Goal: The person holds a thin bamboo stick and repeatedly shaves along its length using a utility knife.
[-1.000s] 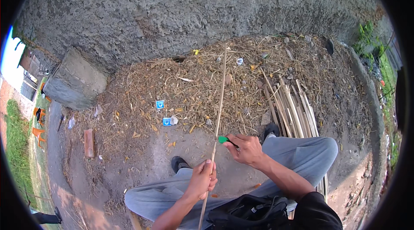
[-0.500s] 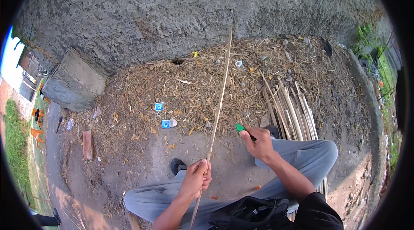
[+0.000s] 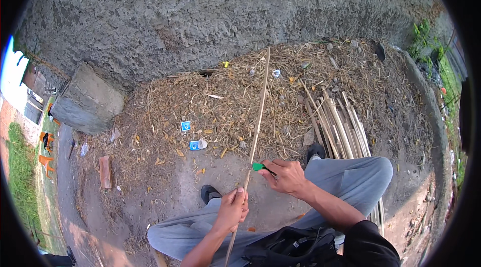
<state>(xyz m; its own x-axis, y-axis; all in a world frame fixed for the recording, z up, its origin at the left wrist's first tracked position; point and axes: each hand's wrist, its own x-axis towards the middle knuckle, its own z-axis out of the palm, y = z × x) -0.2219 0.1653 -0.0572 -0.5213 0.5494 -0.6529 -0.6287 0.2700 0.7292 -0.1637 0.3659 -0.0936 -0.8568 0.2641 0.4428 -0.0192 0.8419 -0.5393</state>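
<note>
A long, thin bamboo strip (image 3: 261,101) runs from below my left hand up toward the wall, slightly tilted to the right. My left hand (image 3: 233,210) is closed around its lower part. My right hand (image 3: 284,176) is closed on a small green and black tool (image 3: 258,167), whose exact kind I cannot make out. The tool's green end is at the strip, just above my left hand; whether it touches cannot be told. Several more bamboo strips (image 3: 345,129) lie in a pile beside my right knee.
A rough grey wall (image 3: 240,11) rises ahead. On the littered ground are a reddish brick (image 3: 105,172), two blue packets (image 3: 186,125) and dry leaves. A concrete block (image 3: 92,97) stands at the left; a low kerb (image 3: 431,111) curves along the right. My bent legs frame the work.
My right hand has moved left with the green and black tool, bringing it up to the bamboo strip. The strip's top sits slightly lower. My left hand keeps its grip.
</note>
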